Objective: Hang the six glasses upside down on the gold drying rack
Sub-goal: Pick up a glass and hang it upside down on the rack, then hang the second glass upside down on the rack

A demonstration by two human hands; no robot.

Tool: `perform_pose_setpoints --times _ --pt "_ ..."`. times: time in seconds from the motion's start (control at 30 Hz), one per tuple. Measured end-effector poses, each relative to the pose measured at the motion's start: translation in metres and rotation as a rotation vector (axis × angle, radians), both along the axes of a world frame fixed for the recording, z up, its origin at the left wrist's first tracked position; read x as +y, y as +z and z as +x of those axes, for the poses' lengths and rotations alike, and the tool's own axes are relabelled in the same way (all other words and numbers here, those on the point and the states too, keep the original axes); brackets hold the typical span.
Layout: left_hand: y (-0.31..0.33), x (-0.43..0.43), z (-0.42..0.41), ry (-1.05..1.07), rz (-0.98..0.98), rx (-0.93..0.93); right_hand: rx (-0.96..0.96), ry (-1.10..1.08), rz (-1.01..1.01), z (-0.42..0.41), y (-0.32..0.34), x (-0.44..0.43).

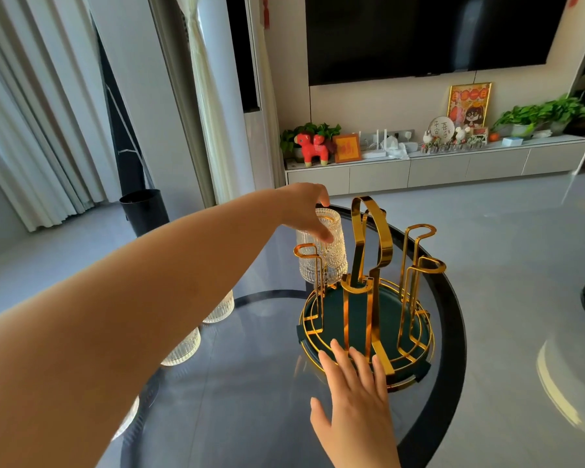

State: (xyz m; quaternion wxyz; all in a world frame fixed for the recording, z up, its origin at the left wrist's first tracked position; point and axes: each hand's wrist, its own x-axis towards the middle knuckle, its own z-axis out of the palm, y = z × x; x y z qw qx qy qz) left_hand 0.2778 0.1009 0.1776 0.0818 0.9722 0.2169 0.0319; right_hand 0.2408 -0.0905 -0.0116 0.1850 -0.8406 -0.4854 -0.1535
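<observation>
I am lowering an upturned ribbed glass [321, 248] with my left hand [306, 211], its grip closed around the base from above, at the far-left side of the gold drying rack [368, 298]. Whether it is already seated on a prong, I cannot tell. My right hand [355, 400] is lying open and flat, fingertips touching the rack's near rim. 3 more glasses [217, 307] are waiting on the glass tabletop [250, 383] under my left arm. If the rim catches a prong [306, 251] off-centre, the glass could tilt and slip.
</observation>
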Motion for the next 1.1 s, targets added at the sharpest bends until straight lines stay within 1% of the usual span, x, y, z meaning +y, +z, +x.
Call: perform_pose_setpoints --times 0.07,0.23,0.37,0.47,0.53,0.6,0.67,0.77,0.83,0.9,0.97,1.1 --pt "0.004 -0.004 -0.009 0.008 -0.001 -0.05 -0.01 -0.005 -0.003 0.0 0.0 -0.001" --pt "0.009 -0.025 -0.056 0.027 -0.064 -0.262 -0.003 -0.001 -0.027 -0.001 0.001 -0.001" --pt "0.004 -0.045 -0.115 0.011 -0.1 -0.358 0.028 0.022 -0.026 -0.004 0.006 -0.004" --pt "-0.003 -0.052 -0.17 0.059 -0.122 -0.443 0.062 0.062 -0.036 -0.004 0.006 -0.006" --pt "-0.011 -0.057 -0.207 0.144 -0.142 -0.535 0.127 0.069 -0.08 -0.004 0.006 -0.007" --pt "-0.025 -0.063 -0.243 0.254 -0.178 -0.691 0.176 0.087 -0.076 -0.004 0.002 -0.009" --pt "-0.046 -0.071 -0.272 0.407 -0.207 -0.862 0.169 0.069 -0.095 -0.004 0.002 -0.01" --pt "-0.083 -0.082 -0.302 0.66 -0.174 -1.105 0.205 0.067 -0.074 -0.009 0.007 -0.01" --pt "-0.106 -0.083 -0.313 0.781 -0.143 -1.198 0.208 0.055 -0.077 -0.011 0.009 -0.011" --pt "-0.125 -0.08 -0.317 0.857 -0.191 -1.227 0.213 0.051 -0.081 -0.012 0.01 -0.011" --pt "-0.14 -0.072 -0.316 0.909 -0.32 -1.201 0.217 0.049 -0.086 -0.013 0.011 -0.012" --pt "-0.161 -0.061 -0.304 0.905 -0.573 -1.107 0.21 0.037 -0.105 -0.016 0.013 -0.011"
